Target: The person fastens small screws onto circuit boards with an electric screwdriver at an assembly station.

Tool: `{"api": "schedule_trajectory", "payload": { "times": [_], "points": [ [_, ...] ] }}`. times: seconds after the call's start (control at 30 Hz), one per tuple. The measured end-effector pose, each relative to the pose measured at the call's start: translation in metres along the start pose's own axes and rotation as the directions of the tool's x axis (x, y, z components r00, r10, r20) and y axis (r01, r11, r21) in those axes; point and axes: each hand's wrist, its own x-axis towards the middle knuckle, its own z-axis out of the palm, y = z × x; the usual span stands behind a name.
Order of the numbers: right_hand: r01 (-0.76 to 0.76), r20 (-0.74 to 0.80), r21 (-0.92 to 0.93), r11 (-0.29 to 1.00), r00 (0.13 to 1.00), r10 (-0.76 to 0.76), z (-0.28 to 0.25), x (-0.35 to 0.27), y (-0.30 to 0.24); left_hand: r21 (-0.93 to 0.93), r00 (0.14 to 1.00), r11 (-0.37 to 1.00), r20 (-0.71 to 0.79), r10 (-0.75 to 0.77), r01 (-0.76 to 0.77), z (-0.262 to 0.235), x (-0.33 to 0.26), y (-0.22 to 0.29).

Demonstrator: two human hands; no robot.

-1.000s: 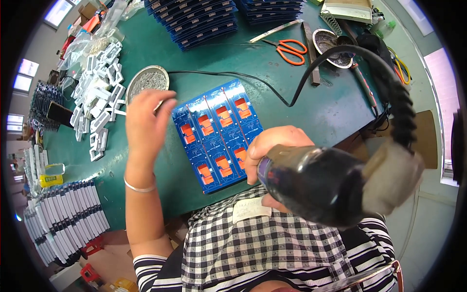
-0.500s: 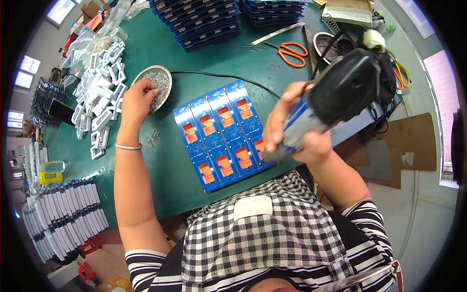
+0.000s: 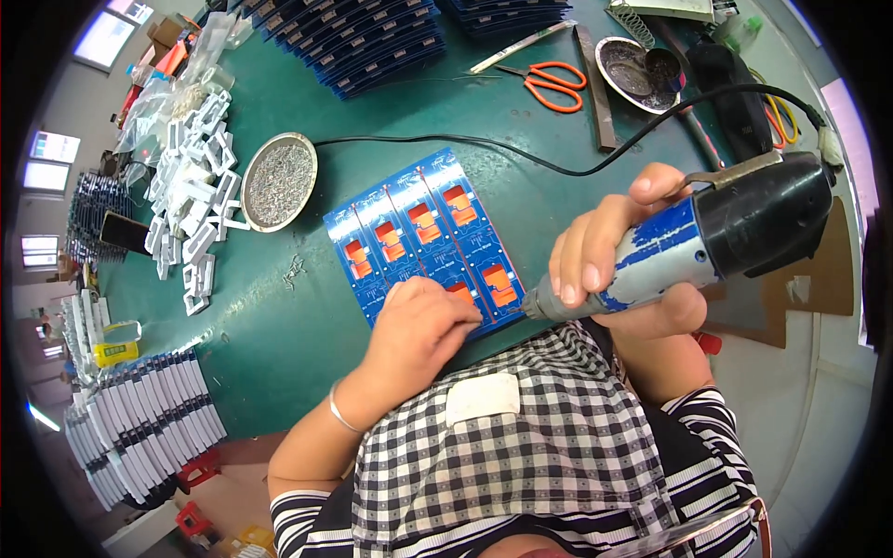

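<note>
My right hand (image 3: 614, 251) is wrapped round a corded electric screwdriver (image 3: 656, 246), silver and blue with a black rear end. Its tip points left, at the near right corner of a blue circuit board panel (image 3: 417, 259). The panel lies flat on the green table, and orange shows through its cut-outs. Over the panel's near edge, just left of the screwdriver tip, my left hand (image 3: 419, 325) is closed in a pinch. Whatever is between those fingertips is too small to make out. Part of the panel is hidden under this hand.
A round dish (image 3: 265, 223) of small metal screws stands beyond the panel, left of it. White plastic frames (image 3: 197, 177) are heaped farther left. Blue panels (image 3: 344, 42) are stacked at the back. Orange-handled scissors (image 3: 555, 88) lie back right, and a black cable (image 3: 521, 153) crosses the table.
My left hand has left the screw dish and come right and nearer, to the panel's near edge. The screwdriver in my right hand has swung lower and rightward, now lying more level.
</note>
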Motion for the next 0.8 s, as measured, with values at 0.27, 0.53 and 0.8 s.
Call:
{"api": "schedule_trajectory", "payload": {
  "times": [0.27, 0.53, 0.8],
  "points": [
    [0.009, 0.086, 0.042, 0.999, 0.996, -0.013, -0.003, -0.003, -0.002, 0.152, 0.999, 0.988, -0.019, 0.037, -0.033, 0.015, 0.001, 0.006],
    [-0.134, 0.224, -0.218, 0.967, 0.957, 0.183, 0.011, -0.003, -0.008, 0.25, 0.995, 0.964, -0.028, 0.1, -0.09, 0.014, 0.005, 0.005],
    [-0.129, 0.228, -0.283, 0.95, 0.954, 0.197, 0.012, -0.004, 0.004, 0.153, 0.992, 0.984, -0.071, 0.107, -0.096, 0.016, 0.002, 0.0]
  ]
}}
